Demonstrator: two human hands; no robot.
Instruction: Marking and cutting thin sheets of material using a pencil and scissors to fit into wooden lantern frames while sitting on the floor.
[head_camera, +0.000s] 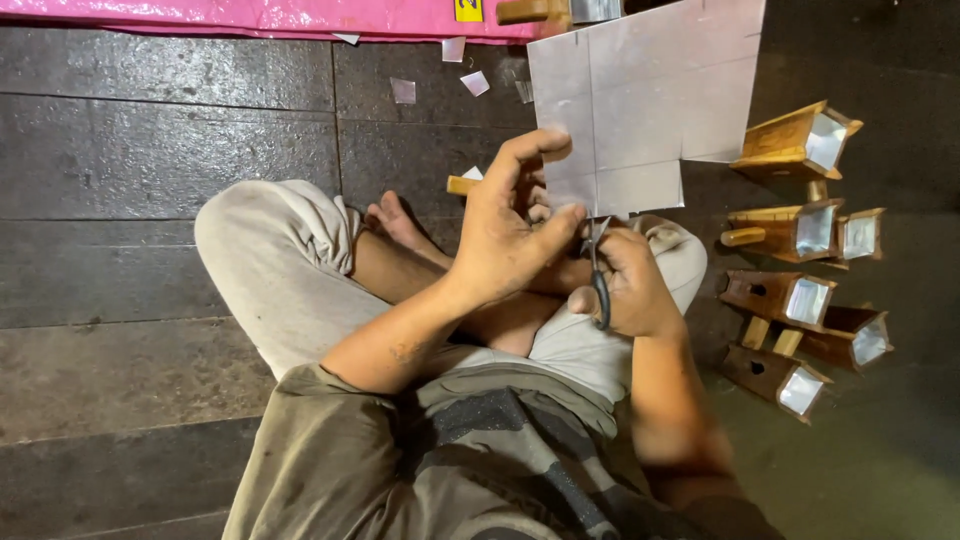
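Note:
I sit cross-legged on a dark floor. My left hand (510, 225) pinches the lower left corner of a large shiny silver sheet (650, 95) marked with ruled lines; one rectangle is cut out of its lower right. My right hand (625, 285) grips black-handled scissors (599, 270), whose blades point up at the sheet's bottom edge, just right of my left thumb. Both hands are close together above my knees.
Several small wooden boxes with silvery mirror-like faces (800, 225) lie on the floor at the right. Small silver offcuts (403, 91) are scattered ahead of my feet. A pink sheet (270, 18) runs along the far edge. A wooden piece (461, 185) lies by my foot.

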